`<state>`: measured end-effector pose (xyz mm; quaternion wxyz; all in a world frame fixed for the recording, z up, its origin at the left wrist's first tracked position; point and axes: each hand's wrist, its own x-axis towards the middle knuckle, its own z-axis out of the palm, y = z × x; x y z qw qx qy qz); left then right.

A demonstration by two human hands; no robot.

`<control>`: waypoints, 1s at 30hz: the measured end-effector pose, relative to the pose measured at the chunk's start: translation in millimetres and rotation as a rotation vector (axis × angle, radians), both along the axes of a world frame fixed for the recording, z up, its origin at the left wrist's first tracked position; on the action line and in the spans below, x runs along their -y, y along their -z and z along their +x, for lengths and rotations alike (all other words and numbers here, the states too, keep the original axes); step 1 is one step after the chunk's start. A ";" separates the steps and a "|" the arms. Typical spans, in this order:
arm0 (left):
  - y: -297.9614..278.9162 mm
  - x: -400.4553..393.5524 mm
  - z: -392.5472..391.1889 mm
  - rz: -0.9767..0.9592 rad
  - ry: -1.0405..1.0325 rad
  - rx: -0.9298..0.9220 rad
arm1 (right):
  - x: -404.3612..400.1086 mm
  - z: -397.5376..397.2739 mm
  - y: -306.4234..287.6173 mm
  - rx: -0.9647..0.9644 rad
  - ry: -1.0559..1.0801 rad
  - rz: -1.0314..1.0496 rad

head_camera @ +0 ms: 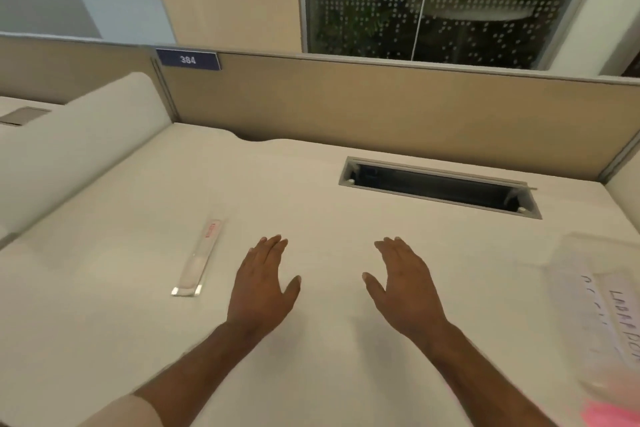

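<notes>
My left hand (264, 282) and my right hand (401, 282) are stretched out side by side over the white desk (329, 204), palms down with straight fingers, holding nothing. A narrow clear plastic strip with a red label (199, 258) lies flat on the desk to the left of my left hand, apart from it. At the right edge lies a clear plastic bag with a handwritten paper label (602, 305), well to the right of my right hand.
An open cable hatch (440, 185) is sunk into the desk at the back right. A tan partition with a plate reading 384 (187, 59) closes the back. A white divider (79, 139) bounds the left side. Something pink (613, 414) shows at the bottom right corner.
</notes>
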<state>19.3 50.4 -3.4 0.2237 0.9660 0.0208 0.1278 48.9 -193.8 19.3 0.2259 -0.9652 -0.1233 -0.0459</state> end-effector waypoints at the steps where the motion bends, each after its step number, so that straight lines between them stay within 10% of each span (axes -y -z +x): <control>1: -1.0 -18.3 -3.3 0.001 -0.031 0.012 | -19.1 2.9 1.3 -0.011 -0.031 -0.001; 15: 25.1 -159.0 -15.5 -0.175 -0.453 -0.026 | -205.1 42.5 5.9 -0.053 -0.295 -0.121; 30: 46.7 -193.5 7.7 -0.345 -0.346 0.002 | -272.1 71.7 8.0 0.015 -0.343 -0.127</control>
